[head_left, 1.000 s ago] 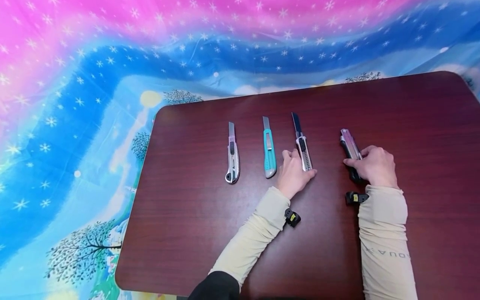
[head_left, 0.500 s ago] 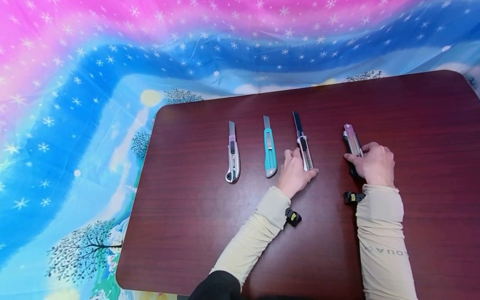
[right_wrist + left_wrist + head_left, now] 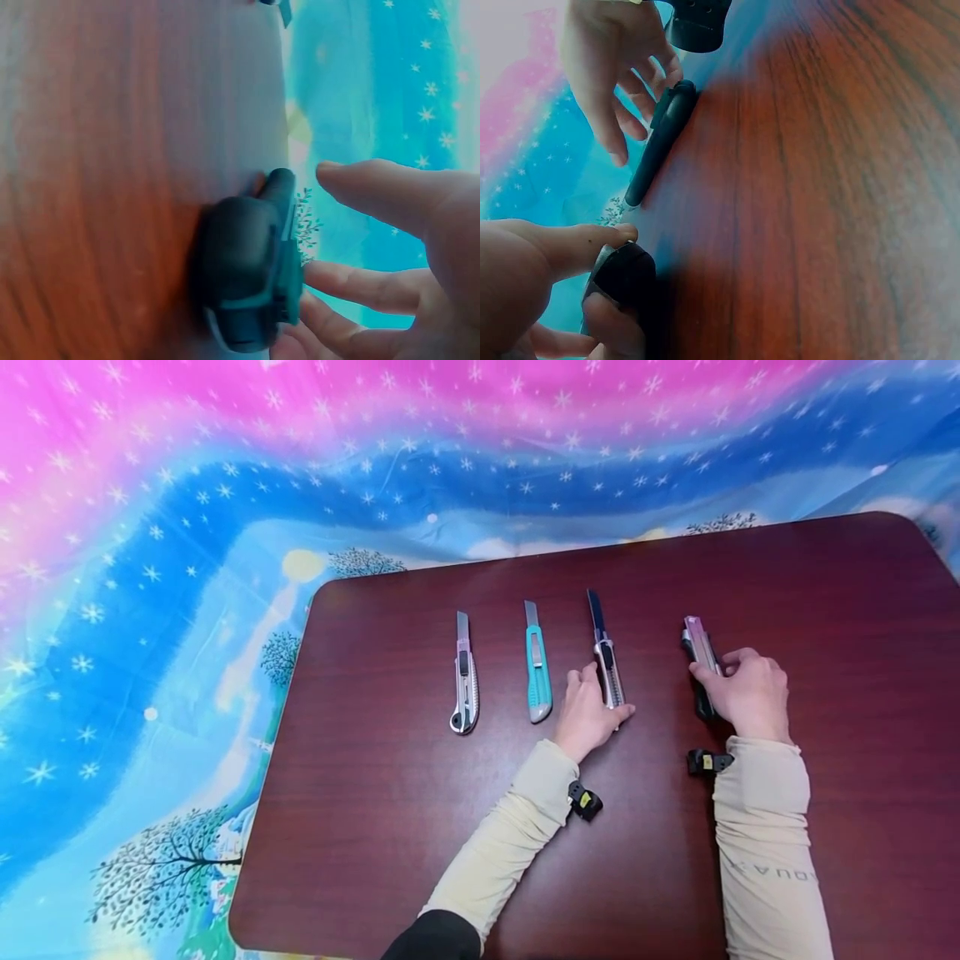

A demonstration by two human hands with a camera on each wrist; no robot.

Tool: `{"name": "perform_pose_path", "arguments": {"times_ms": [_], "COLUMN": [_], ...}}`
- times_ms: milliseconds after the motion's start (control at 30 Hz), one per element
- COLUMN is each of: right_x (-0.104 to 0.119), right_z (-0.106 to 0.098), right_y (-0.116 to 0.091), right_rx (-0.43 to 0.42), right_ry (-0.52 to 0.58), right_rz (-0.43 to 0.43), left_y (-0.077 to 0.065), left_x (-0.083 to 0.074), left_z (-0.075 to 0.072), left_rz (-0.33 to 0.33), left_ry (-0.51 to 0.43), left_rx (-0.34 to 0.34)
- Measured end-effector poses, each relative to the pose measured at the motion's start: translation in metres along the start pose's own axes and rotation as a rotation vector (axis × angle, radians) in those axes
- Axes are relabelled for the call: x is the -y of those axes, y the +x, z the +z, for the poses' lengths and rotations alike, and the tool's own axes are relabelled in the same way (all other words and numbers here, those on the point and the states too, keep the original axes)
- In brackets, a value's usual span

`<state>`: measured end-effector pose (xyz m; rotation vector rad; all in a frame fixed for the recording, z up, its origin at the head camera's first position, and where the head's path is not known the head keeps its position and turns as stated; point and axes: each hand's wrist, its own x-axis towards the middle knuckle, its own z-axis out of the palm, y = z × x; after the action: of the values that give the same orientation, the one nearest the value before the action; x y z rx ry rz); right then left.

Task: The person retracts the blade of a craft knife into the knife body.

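In the head view, my left hand (image 3: pixel 588 714) holds the lower end of a silver box cutter (image 3: pixel 611 672) whose dark blade points to the far edge. The left wrist view shows thumb and fingers on either side of that cutter's black butt (image 3: pixel 626 274). Farther right lies a black-and-silver box cutter (image 3: pixel 702 664) with a purple tip, under my right hand (image 3: pixel 753 689). Its black body (image 3: pixel 240 255) rests along the tabletop in the right wrist view. There the right thumb (image 3: pixel 375 191) stands away from it, while the straight fingers sit along its side.
Left of my hands lie a teal box cutter (image 3: pixel 537 681) and a silver-and-purple box cutter (image 3: pixel 464 681), blades out and roughly parallel. All rest on a dark wooden table (image 3: pixel 375 827). A starry cloth (image 3: pixel 465 460) hangs behind the table.
The rightmost cutter has shifted slightly away from me and right with my right hand, then stayed put as that hand loosens. My left hand stays at its cutter. The head view has tilted slightly.
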<state>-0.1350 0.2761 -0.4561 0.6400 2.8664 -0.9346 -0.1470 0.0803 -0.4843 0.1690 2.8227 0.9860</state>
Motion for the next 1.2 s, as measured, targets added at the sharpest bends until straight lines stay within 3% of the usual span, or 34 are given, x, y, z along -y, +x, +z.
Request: {"name": "perform_pose_path", "arguments": {"times_ms": [200,367,500,700,867,967,1067,1200], "right_x": [0.004,0.004,0.003,0.005,0.011,0.016,0.021,0.025], "right_z": [-0.007,-0.008,-0.006,-0.003,-0.001,0.003,0.011,0.019], "right_y": [-0.005,-0.005,-0.005,-0.007,-0.008,-0.008,-0.006,-0.004], "right_rx": [-0.089,-0.136,-0.162,-0.146,-0.104,-0.058,0.013,0.219], "right_ry": [0.056,0.082,0.098,0.151,0.223,0.357,0.573,0.901], "right_rz": [-0.047,-0.065,-0.073,-0.055,-0.037,-0.058,-0.075,-0.115], "left_y": [0.003,0.004,0.006,0.006,0.005,0.003,0.000,-0.004], "left_x": [0.002,0.002,0.002,0.008,0.012,0.016,0.020,0.025], "left_z": [-0.002,-0.007,-0.010,-0.012,-0.011,-0.007,-0.005,-0.006], "left_rz": [-0.009,-0.020,-0.066,-0.170,-0.178,-0.167,-0.144,-0.121], "left_ry": [-0.022,-0.064,-0.150,-0.384,-0.627,-0.784,-0.926,-1.063], "left_rx": [0.012,0.072,0.124,0.218,0.262,0.276,0.273,0.233]}}
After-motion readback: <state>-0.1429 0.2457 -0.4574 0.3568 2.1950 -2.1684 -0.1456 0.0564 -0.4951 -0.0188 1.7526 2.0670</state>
